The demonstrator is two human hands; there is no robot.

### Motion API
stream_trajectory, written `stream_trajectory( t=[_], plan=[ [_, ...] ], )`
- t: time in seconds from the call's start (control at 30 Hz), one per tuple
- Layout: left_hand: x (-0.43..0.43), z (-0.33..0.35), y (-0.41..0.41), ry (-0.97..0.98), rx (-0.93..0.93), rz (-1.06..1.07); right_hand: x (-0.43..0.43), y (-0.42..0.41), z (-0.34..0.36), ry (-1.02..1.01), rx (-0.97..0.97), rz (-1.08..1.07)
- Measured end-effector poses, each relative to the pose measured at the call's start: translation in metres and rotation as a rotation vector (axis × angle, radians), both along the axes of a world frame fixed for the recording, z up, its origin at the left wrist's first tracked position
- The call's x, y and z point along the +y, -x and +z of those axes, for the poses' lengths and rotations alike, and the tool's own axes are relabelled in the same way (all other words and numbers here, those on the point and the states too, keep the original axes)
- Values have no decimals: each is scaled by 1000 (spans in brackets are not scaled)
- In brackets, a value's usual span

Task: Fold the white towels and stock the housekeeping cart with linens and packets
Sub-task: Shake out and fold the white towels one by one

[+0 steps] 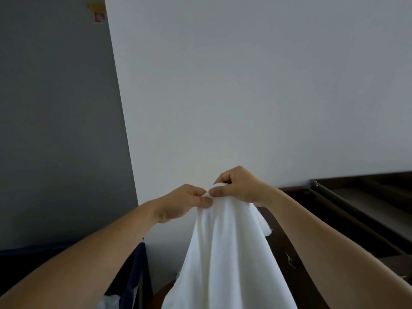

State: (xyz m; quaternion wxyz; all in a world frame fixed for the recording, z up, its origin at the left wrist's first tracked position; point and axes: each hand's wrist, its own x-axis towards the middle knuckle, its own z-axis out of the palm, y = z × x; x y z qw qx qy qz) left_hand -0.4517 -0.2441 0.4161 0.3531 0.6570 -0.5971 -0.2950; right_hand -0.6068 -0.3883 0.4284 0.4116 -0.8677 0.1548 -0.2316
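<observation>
A white towel (225,253) hangs straight down in front of me, held up at its top edge. My left hand (185,202) pinches the top edge with thumb and fingers. Right beside it, almost touching, my right hand (238,185) grips the same bunched edge a little higher. The towel's lower part runs out of the frame at the bottom, and a loose corner sticks out to the right below my right wrist. The housekeeping cart and the packets are not in sight.
A white wall (245,85) fills the view ahead, with a grey wall (55,130) to the left. Dark wooden furniture with a metal rail (347,210) stands at the right. A dark blue fabric bin (136,277) with white cloth inside sits at the lower left.
</observation>
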Motion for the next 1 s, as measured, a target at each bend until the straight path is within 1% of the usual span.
stream_trajectory(
  t=[0.07,0.17,0.23,0.3,0.37,0.43,0.47,0.6,0.67,0.73,0.8,0.87,0.93,1.0],
  plan=[
    [1,4,-3,93,41,69,-8,5,-7,32,43,-21],
    [4,20,-20,216,44,161,-26,21,-29,-39,139,-76],
    [8,33,-35,282,46,264,-38,36,-45,-83,172,-161],
    [8,39,-51,305,73,363,-48,50,-52,-131,172,-260],
    [7,33,-56,243,13,413,-50,55,-51,-160,152,-304],
    [5,22,-44,176,-63,358,-43,48,-41,-131,148,-269],
    [3,16,-32,147,-64,298,-37,41,-35,-102,147,-230],
    [-6,-2,10,-15,110,50,-10,16,-9,38,121,-104],
    [-9,-6,17,-4,134,25,-5,14,1,80,111,-49],
    [-7,-5,17,51,182,29,-8,20,5,87,129,-48],
    [-4,-1,12,103,192,59,-18,30,3,50,145,-84],
    [-2,2,3,151,149,142,-29,40,-6,-46,136,-111],
    [-2,3,-9,194,162,246,-36,46,-16,-181,47,-141],
    [-5,1,-14,192,182,304,-38,45,-23,-297,-102,-166]
  ],
)
